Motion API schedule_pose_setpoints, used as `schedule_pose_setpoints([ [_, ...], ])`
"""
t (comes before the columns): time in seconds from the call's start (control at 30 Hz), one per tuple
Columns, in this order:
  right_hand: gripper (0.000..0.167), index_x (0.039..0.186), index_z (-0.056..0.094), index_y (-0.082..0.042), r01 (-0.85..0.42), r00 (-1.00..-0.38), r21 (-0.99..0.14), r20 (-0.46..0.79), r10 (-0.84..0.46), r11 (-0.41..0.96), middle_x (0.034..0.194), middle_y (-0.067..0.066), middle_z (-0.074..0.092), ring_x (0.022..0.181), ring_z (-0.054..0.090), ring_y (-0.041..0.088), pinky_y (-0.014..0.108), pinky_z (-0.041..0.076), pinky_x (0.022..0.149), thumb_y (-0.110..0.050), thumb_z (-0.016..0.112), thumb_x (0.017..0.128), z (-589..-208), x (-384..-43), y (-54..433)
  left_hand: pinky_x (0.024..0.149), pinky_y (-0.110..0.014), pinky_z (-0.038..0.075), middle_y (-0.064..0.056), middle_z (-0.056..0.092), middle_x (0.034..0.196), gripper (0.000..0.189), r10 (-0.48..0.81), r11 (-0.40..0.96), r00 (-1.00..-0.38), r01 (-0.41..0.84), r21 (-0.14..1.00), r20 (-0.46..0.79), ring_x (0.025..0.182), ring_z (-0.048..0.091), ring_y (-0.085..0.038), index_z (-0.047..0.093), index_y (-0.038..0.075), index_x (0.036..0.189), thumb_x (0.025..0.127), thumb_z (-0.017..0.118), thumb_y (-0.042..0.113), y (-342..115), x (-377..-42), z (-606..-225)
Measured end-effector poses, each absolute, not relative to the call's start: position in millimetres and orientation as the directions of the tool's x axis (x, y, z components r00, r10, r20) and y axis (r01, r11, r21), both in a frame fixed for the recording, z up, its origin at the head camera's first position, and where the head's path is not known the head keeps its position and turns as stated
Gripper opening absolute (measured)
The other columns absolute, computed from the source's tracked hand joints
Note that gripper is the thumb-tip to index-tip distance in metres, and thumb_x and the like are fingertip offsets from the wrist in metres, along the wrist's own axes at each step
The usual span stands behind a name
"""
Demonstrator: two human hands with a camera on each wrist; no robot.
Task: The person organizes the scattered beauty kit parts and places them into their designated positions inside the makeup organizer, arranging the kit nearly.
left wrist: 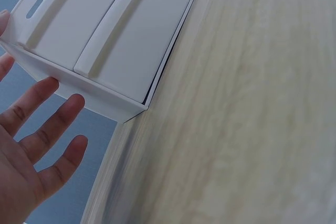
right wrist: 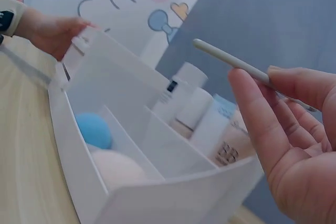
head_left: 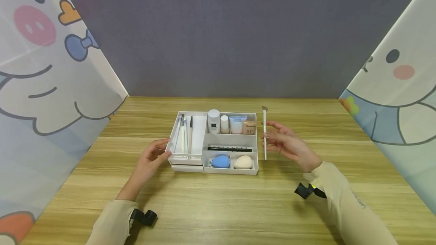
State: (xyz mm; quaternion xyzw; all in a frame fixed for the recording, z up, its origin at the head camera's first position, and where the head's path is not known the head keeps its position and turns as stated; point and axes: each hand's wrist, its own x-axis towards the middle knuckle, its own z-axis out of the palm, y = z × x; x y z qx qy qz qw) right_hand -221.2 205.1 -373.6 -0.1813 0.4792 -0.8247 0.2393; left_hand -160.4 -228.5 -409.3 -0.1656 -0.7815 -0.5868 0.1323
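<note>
A white makeup organizer (head_left: 199,139) stands on the table. My left hand (head_left: 152,157) is at its front left corner, thumb and fingertips touching the wall. In the left wrist view, that hand's other fingers (left wrist: 50,135) spread beside the side wall, near two drawer fronts (left wrist: 134,35). My right hand (head_left: 287,143) pinches a makeup brush (head_left: 264,124) just right of the organizer. The brush is upright in the head view, dark bristles at the far end. The right wrist view shows its pale handle (right wrist: 226,56) between thumb and fingers. Several slim brushes (head_left: 190,135) lie in the left compartment.
In the back right compartment are a white bottle (head_left: 214,122), a smaller white-capped bottle (head_left: 224,124), a blue-white tube (head_left: 237,124) and a beige tube (head_left: 249,127). A dark pencil (head_left: 229,149) lies mid-organizer. A blue sponge (head_left: 220,161) and a cream sponge (head_left: 243,162) sit in front.
</note>
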Motion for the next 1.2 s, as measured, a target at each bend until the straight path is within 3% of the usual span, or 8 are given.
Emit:
schedule_pose_setpoints([
  [0.27, 0.032, 0.128, 0.044, -0.006, 0.224, -0.802, -0.865, 0.098, -0.589, -0.448, 0.097, 0.01, 0.069, 0.083, 0.07, 0.021, 0.032, 0.058, 0.073, 0.009, 0.046, 0.1, -364.0, -223.3, 180.4, 0.078, -0.018, 0.049, 0.003, 0.064, 0.099, 0.037, 0.106, 0.266, -0.906, 0.423, 0.866, 0.41, 0.092, 0.061, -0.004, 0.057, -0.002, 0.129, 0.093, 0.06, -0.01, -228.6, -160.9, -410.5],
  [0.63, 0.034, 0.128, 0.047, -0.009, 0.231, -0.8, -0.879, 0.072, -0.596, -0.416, 0.095, 0.009, 0.069, 0.08, 0.07, 0.021, 0.03, 0.058, 0.071, 0.007, 0.054, 0.098, -352.2, -223.3, 142.9, 0.077, -0.018, 0.05, 0.004, 0.063, 0.099, 0.034, 0.105, 0.272, -0.915, 0.404, 0.873, 0.391, 0.092, 0.061, -0.004, 0.055, -0.006, 0.128, 0.094, 0.06, -0.007, -228.4, -161.4, -410.1],
  [0.97, 0.04, 0.137, 0.037, -0.001, 0.242, -0.818, -0.892, 0.024, -0.575, -0.382, 0.092, 0.009, 0.07, 0.078, 0.07, 0.02, 0.03, 0.058, 0.07, 0.013, 0.041, 0.099, -348.0, -223.9, 107.5, 0.078, -0.018, 0.05, 0.006, 0.063, 0.099, 0.034, 0.111, 0.245, -0.9, 0.435, 0.867, 0.421, 0.092, 0.061, -0.005, 0.056, -0.007, 0.127, 0.093, 0.06, -0.009, -229.4, -162.4, -410.9],
  [1.2, 0.041, 0.137, 0.036, 0.002, 0.237, -0.847, -0.906, -0.016, -0.532, -0.35, 0.091, 0.008, 0.069, 0.074, 0.069, 0.017, 0.03, 0.058, 0.069, 0.012, 0.044, 0.098, -344.6, -222.3, 81.7, 0.079, -0.018, 0.05, 0.006, 0.064, 0.1, 0.034, 0.114, 0.253, -0.906, 0.424, 0.87, 0.408, 0.094, 0.061, -0.004, 0.056, -0.005, 0.128, 0.094, 0.06, -0.008, -230.0, -161.1, -410.2],
])
